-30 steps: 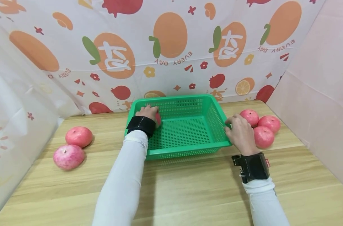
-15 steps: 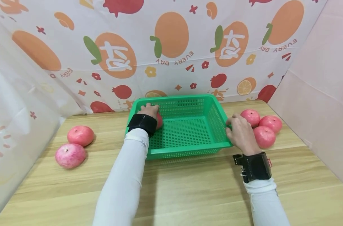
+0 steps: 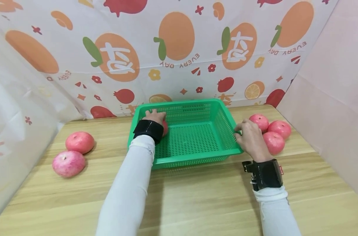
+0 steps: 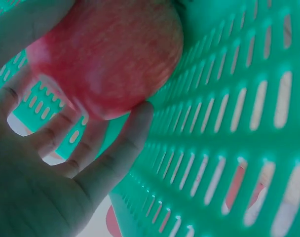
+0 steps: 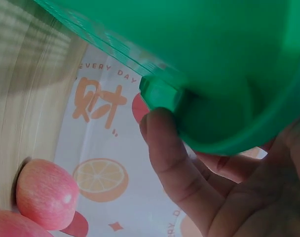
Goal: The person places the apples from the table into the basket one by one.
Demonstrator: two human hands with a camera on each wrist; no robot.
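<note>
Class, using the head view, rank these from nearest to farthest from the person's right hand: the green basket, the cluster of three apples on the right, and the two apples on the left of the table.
1. green basket: its right rim is in the grip of the right hand.
2. three apples: just right of that hand.
3. two apples: far left of the table.

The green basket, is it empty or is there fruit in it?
Not empty: one apple is inside the green basket, at its far left corner, gripped by the left hand. The remaining floor shows bare mesh.
</note>
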